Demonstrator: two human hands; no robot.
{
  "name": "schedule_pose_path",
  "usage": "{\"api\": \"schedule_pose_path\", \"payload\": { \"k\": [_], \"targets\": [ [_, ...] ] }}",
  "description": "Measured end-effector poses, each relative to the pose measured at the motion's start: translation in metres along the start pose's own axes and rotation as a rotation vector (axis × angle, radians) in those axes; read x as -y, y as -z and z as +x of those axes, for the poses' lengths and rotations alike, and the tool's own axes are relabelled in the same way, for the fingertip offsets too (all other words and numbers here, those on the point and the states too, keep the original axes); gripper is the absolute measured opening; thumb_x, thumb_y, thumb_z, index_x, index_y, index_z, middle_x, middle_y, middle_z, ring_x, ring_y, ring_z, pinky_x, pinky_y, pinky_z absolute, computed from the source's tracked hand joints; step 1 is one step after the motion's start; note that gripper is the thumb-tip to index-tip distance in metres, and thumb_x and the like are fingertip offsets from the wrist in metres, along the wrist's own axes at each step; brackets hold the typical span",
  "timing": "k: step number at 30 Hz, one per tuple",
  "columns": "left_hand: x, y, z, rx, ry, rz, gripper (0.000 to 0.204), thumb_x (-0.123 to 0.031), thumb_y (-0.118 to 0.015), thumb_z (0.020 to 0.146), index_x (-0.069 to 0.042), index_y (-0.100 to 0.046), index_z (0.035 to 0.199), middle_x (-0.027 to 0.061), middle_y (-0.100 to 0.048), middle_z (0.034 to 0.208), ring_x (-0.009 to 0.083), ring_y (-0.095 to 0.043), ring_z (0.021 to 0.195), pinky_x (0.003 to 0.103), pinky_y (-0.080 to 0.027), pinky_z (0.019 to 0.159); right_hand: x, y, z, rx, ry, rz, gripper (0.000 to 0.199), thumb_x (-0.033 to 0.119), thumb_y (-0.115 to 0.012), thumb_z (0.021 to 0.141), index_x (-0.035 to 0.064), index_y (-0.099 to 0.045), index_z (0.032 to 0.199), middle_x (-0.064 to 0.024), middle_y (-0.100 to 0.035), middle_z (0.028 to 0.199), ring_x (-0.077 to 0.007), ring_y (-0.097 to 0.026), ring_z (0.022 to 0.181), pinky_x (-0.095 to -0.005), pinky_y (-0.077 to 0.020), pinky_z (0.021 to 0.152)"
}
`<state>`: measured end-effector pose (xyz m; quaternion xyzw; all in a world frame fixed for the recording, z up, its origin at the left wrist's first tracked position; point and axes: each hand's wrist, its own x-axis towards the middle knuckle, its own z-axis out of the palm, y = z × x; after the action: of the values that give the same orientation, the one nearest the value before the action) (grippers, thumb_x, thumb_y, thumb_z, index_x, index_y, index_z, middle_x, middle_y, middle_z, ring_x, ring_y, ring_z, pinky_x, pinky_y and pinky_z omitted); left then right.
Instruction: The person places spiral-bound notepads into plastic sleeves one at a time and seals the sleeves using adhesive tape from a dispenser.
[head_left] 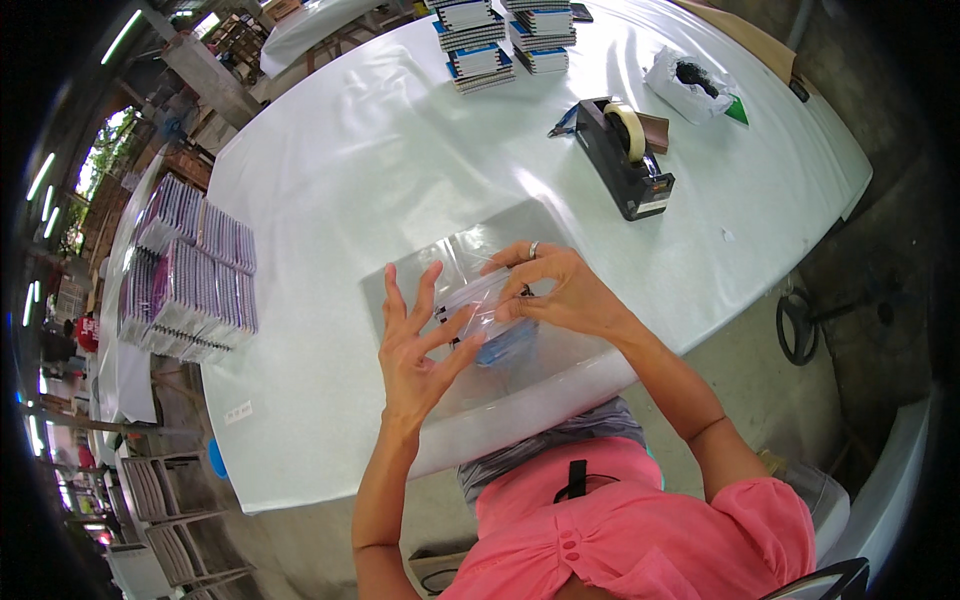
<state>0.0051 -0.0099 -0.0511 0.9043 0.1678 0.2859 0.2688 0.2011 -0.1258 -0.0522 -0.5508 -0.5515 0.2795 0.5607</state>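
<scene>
A small spiral-bound notebook in a clear plastic wrapper (505, 345), with blue showing through the film, is between my hands at the table's near edge. My left hand (412, 352) grips its left side with thumb and index finger, while the other fingers stretch up and apart. My right hand (560, 288), wearing a ring, pinches the film at the upper right side. Glare on the plastic hides the exact fold. Under both hands lies a flat grey sheet (530, 222).
A black tape dispenser (625, 165) stands right of centre. Beyond it is a white plastic bag (690, 85) with dark contents. Stacks of spiral notebooks stand at the far edge (470, 45) and along the left edge (200, 275). A small paper label (238, 412) lies front left.
</scene>
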Motion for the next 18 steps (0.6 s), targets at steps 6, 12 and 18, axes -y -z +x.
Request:
{"api": "schedule_pose_path", "payload": {
  "k": [6,12,18],
  "targets": [
    [-0.007,-0.007,0.007,-0.169,0.119,-0.141,0.058,-0.007,-0.079,0.070,-0.008,-0.063,0.126,0.0134,-0.050,0.143,0.0317,-0.022,0.145,0.044,-0.025,0.114,0.004,-0.001,0.011,-0.032,0.043,-0.149,0.010,0.008,-0.081,0.070,0.0067,-0.071,0.074,-0.0072,-0.069,0.095,-0.0164,-0.063,0.088,-0.0318,-0.0471,0.080],
    [0.010,0.000,0.031,0.023,0.328,-0.502,0.074,-0.013,-0.079,0.073,-0.007,-0.049,0.140,0.0145,-0.053,0.138,0.0270,-0.040,0.136,0.036,-0.031,0.111,0.001,-0.001,0.016,-0.077,-0.059,-0.057,0.027,0.014,-0.085,0.067,0.0050,-0.069,0.087,-0.0041,-0.068,0.091,-0.0148,-0.062,0.088,-0.0310,-0.0464,0.080],
    [0.030,0.018,0.053,0.588,0.635,-0.724,0.062,-0.021,-0.077,0.077,-0.001,-0.056,0.132,0.0103,-0.063,0.125,0.0165,-0.057,0.111,0.031,-0.040,0.099,-0.006,0.008,0.027,0.082,-0.407,0.220,0.036,0.008,-0.084,0.065,0.0043,-0.071,0.098,-0.0019,-0.066,0.092,-0.0152,-0.060,0.085,-0.0278,-0.0441,0.079]
  ]
}}
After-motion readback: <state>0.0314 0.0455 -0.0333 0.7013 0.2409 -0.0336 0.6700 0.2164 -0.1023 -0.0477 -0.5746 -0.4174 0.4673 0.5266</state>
